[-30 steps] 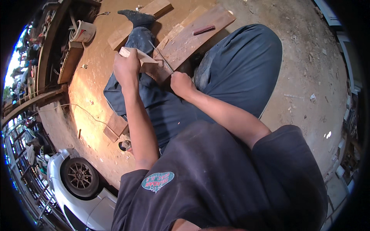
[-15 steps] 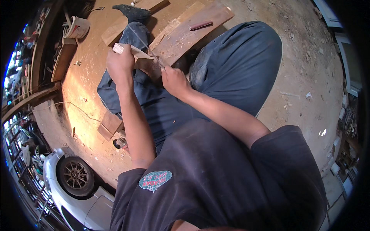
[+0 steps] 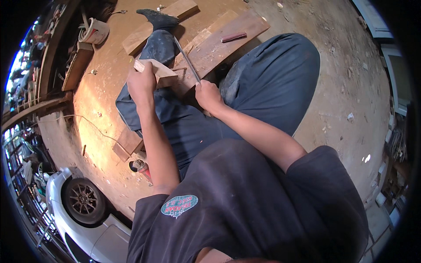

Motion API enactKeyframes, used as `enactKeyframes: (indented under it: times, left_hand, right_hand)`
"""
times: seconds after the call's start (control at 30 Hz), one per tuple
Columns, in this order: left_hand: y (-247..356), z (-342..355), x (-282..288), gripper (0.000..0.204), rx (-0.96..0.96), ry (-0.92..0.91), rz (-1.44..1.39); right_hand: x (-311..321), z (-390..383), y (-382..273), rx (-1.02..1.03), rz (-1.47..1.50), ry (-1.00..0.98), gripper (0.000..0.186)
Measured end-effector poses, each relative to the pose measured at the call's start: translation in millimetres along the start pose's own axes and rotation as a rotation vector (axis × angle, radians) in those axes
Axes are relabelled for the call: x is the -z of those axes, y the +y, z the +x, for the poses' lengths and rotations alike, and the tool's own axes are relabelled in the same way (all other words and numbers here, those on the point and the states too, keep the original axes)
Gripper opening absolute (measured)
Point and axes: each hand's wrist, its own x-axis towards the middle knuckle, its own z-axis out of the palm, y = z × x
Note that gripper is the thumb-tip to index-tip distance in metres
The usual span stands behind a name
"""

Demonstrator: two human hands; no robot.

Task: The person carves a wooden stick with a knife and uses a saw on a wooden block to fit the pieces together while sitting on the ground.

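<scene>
Left hand: The left hand has its fingers wrapped around a pale wood piece, holding it tight.
Wood piece: The pale wood piece sticks out from the left fingers toward the right, and its pointy end is near the right fingers.
Right hand: The right hand is curled up, with its fingers around the near end of a thin grey stick tool.
Stick tool: The thin grey stick tool reaches away past the right fingers and leans a little left. I see a gap between it and the wood's pointy end.
Board: A long brown board lies just past the right fingers and runs off to the far right. Little crumbs are on it.
Dark red bar: A small dark red bar lies on the board, past the right fingers and a bit right.
Foot: A dark foot is farther out, past the left fingers, beside another piece of wood.
Block: A brown block is on the floor, nearer the body than the left fingers.
Bucket: A white bucket is well left of the left fingers, and farther away.
</scene>
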Motion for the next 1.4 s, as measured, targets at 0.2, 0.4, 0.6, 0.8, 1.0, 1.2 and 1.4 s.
enactKeyframes:
  times: [0.2,0.4,0.6,0.8,1.0,1.2,1.4]
  left_hand:
    - [-28,0,-1,0.055,-0.009,0.034,-0.014]
    - [-35,0,-1,0.053,0.075,-0.029,-0.137]
    - [-33,-9,2,0.044,-0.017,-0.029,-0.193]
    - [-92,12,-10,0.045,-0.054,-0.079,-0.412]
    - [-82,-24,6,0.085,0.219,-0.188,-0.239]
    - [-97,-36,5,0.054,0.031,-0.340,-0.667]
    - [-90,-48,-2,0.039,-0.077,-0.310,-0.675]
  right_hand:
    - [22,-11,-33,0.100,0.010,-0.170,0.027]
    - [-1,1,1,-0.042,-0.060,-0.149,0.031]
    - [16,-10,-22,0.089,0.057,-0.172,0.032]
    - [18,1,-18,-0.145,0.152,-0.266,0.034]
    - [59,18,-40,-0.363,0.860,-0.317,0.020]
    - [121,18,-52,-0.419,1.290,-0.496,0.015]
    - [138,21,-45,-0.685,1.482,-0.678,0.024]
